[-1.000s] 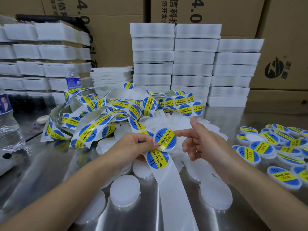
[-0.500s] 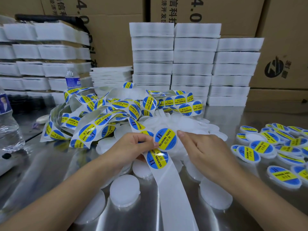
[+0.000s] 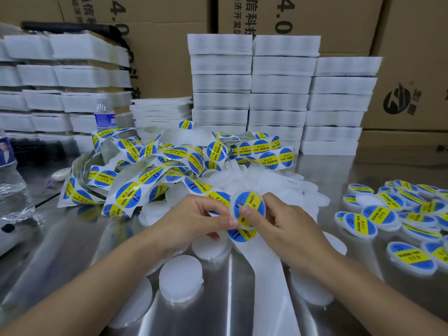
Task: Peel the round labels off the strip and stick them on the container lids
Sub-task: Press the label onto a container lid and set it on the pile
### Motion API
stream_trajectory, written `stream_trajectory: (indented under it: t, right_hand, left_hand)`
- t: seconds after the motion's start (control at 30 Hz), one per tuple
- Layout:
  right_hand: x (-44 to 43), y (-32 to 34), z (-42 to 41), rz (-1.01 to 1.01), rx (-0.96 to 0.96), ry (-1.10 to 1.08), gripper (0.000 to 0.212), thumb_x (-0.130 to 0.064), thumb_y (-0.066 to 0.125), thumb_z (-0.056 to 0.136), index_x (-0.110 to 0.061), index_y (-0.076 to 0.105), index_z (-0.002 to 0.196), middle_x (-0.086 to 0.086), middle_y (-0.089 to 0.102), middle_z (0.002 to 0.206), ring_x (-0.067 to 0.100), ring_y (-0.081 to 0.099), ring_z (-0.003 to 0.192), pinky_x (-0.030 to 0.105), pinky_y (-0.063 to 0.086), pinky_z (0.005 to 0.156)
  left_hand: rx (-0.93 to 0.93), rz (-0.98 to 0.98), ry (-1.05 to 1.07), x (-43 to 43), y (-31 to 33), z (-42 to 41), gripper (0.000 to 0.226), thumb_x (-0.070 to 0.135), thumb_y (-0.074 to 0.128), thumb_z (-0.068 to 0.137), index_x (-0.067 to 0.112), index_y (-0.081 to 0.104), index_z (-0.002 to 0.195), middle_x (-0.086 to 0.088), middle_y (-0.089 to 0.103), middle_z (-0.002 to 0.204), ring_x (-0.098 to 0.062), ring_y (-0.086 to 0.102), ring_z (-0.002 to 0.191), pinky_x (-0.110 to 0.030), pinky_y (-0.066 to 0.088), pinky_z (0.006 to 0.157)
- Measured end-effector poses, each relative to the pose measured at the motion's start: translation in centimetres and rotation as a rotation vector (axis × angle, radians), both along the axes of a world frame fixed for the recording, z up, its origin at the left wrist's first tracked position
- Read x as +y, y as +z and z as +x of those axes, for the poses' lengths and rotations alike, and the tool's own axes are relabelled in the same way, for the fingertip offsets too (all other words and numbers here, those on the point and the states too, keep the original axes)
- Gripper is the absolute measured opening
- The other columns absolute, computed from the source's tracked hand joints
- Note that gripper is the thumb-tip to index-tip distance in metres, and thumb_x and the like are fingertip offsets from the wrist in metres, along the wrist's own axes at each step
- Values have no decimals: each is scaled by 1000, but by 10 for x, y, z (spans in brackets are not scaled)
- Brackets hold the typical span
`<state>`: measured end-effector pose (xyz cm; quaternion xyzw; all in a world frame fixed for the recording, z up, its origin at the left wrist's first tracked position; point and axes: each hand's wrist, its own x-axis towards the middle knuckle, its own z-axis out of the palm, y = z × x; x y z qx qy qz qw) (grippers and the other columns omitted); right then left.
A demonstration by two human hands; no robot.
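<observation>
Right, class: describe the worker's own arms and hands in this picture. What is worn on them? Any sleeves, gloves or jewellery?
Nothing is worn on either. The left hand and right hand have no gloves, and no ring shows on the fingers in view. The left forearm and right forearm show no sleeve, watch or bracelet up to the frame edge.

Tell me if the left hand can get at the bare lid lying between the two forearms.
Probably yes. The bare lid lies uncovered close to the left hand, nothing across it. That hand pinches the label strip, though, so it must let go first; the right hand holds a labelled lid.
</observation>
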<state>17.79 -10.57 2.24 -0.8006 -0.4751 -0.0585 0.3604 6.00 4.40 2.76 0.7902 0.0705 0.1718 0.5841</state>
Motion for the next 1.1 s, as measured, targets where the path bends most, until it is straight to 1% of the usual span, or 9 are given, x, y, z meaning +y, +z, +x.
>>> stream_trajectory:
  t: [0.1,0.3,0.37,0.47,0.53,0.67,0.83,0.97,1.1]
  right_hand:
    - [1,-1,-1,-32,-1,-20,73,-93,22,56,-23,38,68,-6,48,55,10,46,54,27,29,50]
    - [2,-2,-3,-115,-45,-38,76,-94,15,53,-23,35,69,-4,49,57,11,48,56,29,31,50]
    - [3,-1,-1,-124,-77,-67,79,-92,12,51,-20,39,69,-2,51,58,11,50,57,29,34,51]
    - [5,-2,1,-104,-96,-114,86,-93,12,50,-16,46,67,0,54,58,13,52,60,30,36,54]
    - [6,-3,2,-78,-89,-124,90,-96,14,52,-13,47,65,2,53,57,16,53,60,33,37,55]
    - [6,-2,6,-36,-94,-120,81,-89,12,58,-14,41,56,3,47,52,18,48,58,31,30,51]
    - [3,-2,11,-13,-158,-79,62,-70,16,83,-18,40,57,1,42,51,18,45,53,30,35,53]
    - [2,0,11,72,-101,-56,58,-62,22,87,-17,42,56,-3,40,48,18,42,50,33,37,55]
    - [4,9,20,205,93,-102,56,-49,38,92,-11,46,52,0,44,49,31,48,63,37,41,64]
  left_hand:
    - [-10,80,-18,-1,-2,1,15,41,80,55,29,75,62,8,67,66,-7,55,63,-19,48,58]
    - [-71,116,9,-3,-8,3,21,47,79,52,31,76,65,-20,58,70,-21,44,65,-35,35,64]
    - [-72,135,-8,-4,-7,2,21,47,79,55,30,76,66,-16,56,68,-20,41,63,-33,32,63]
    - [-62,168,-67,-5,-4,0,13,40,84,62,30,76,63,4,61,59,-6,43,56,-17,34,54]
    - [-54,177,-65,-6,-4,-1,14,40,81,61,28,75,61,4,53,53,-4,38,52,-13,30,50]
    - [-38,172,-28,-7,-4,-1,18,41,77,59,23,74,60,0,40,49,-7,29,48,-13,23,46]
    - [-9,179,-30,-5,-6,0,21,47,79,60,27,74,61,-15,43,60,-22,30,58,-31,20,51]
    - [-19,167,-14,-1,-8,2,32,57,80,55,27,73,64,-10,44,57,-18,29,51,-23,21,47]
    - [-20,156,6,2,-7,2,13,40,79,67,39,76,80,13,52,45,-2,31,38,-12,27,44]
